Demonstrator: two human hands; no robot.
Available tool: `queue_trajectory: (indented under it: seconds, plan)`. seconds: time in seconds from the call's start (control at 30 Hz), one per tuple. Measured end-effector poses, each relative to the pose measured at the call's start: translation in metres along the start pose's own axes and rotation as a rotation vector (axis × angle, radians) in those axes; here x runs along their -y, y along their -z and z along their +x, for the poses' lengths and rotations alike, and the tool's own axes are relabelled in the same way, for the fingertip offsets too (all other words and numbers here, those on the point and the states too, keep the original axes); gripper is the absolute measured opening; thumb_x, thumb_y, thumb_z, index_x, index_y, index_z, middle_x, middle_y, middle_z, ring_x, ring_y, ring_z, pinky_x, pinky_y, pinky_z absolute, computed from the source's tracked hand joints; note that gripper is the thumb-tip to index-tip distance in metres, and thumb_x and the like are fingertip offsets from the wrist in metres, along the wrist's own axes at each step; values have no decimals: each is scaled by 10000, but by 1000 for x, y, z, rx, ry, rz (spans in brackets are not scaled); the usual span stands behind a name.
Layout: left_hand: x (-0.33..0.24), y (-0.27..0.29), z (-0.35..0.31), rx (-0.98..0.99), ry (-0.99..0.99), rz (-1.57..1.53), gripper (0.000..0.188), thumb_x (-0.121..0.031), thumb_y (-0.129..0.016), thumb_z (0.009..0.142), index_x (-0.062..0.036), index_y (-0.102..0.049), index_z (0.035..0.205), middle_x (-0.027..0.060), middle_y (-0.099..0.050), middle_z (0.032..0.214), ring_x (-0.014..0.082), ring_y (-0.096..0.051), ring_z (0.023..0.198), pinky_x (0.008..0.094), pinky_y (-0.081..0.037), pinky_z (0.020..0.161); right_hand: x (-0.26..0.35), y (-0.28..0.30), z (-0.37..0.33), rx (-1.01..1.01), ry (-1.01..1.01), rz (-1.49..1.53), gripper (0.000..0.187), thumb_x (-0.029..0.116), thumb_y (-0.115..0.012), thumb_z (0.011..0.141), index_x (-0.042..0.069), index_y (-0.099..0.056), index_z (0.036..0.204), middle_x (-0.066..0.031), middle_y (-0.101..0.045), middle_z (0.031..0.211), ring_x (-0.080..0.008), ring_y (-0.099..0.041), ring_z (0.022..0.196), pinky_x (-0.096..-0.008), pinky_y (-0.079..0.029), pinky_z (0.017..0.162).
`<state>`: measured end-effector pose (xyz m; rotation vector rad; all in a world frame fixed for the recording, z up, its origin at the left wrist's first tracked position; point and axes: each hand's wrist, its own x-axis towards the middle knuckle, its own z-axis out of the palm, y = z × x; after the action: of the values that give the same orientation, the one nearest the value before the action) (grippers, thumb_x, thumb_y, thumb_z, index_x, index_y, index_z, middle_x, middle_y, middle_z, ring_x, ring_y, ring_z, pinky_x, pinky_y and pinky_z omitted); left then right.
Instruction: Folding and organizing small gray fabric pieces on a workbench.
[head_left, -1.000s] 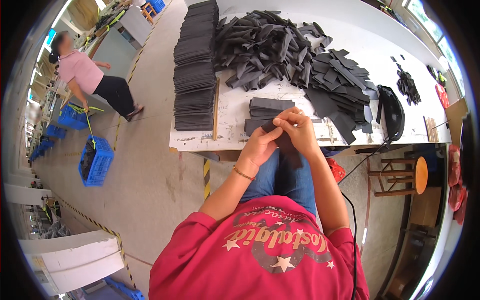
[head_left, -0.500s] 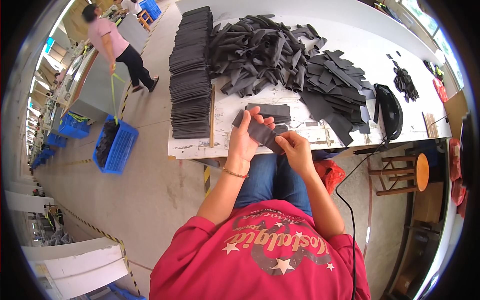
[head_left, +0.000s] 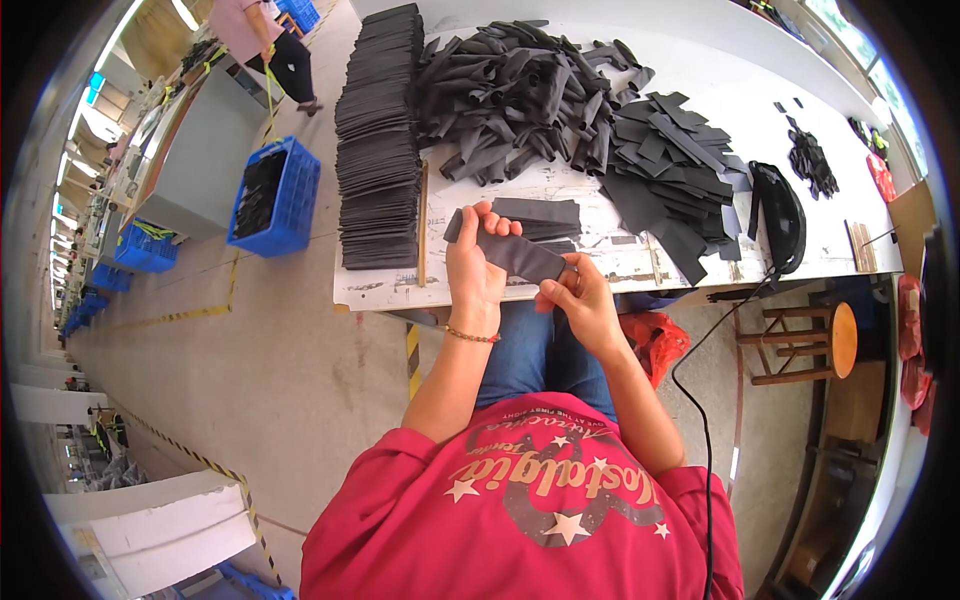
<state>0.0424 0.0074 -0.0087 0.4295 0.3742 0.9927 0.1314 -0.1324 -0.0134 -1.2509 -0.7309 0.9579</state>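
A flat black fabric strip [head_left: 522, 257] is stretched between my two hands above the table's front edge. My left hand [head_left: 474, 268] is closed round its left end, thumb over the front and fingers behind. At the right end, my right hand [head_left: 588, 308] has its fingers curled against the strip's corner, with the thumb bent just below. Behind the strip lies a small stack of similar black strips [head_left: 540, 215] on the white table [head_left: 390, 291].
A long row of packed black pieces [head_left: 378, 140] lines the table's left side, beside a wooden stick [head_left: 423, 228]. Rolled black tubes [head_left: 520, 95] and flat black pieces [head_left: 670, 165] are heaped behind. A person [head_left: 285, 60] pulls a blue crate [head_left: 278, 205]; a stool [head_left: 842, 342] stands right.
The strip has tilted flatter and shows more of its length. My right thumb has slid down off its face. The person and the blue crate have moved farther away.
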Motion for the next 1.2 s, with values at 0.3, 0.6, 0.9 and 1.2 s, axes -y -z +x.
queue_trajectory:
  seconds: [0.3,0.6,0.9,1.2]
  plan:
    - [13,-7,-13,-4,-56,-57,281,-297,-536,1005,-17,-559,1013,-6,-427,729,139,-443,685,340,-476,733,-8,2,-2,-2,-87,115,272,44,-643,896,-35,-501,1114,-111,-651,764,-182,-645,669,-292,-527,660]
    - [7,-10,-10,28,-28,-71,268,-283,-525,1009,-19,-566,985,-12,-421,719,126,-435,665,345,-480,706,-11,-1,-1,8,-125,90,288,55,-653,889,-23,-511,1127,-99,-656,781,-160,-630,655,-275,-509,648]
    - [-61,27,31,94,-218,-256,184,-212,-517,1005,-39,-567,965,-8,-392,653,130,-415,618,302,-436,680,-3,25,-20,-4,-132,36,348,64,-655,898,-10,-474,1186,-80,-639,775,-150,-628,696,-269,-509,676]
    - [-31,3,9,43,-138,-116,249,-266,-509,1016,-23,-566,1004,-16,-394,703,116,-397,659,309,-431,701,19,-17,19,-13,-71,35,313,226,-587,977,-29,-565,1156,-99,-664,919,-139,-627,744,-262,-496,688]
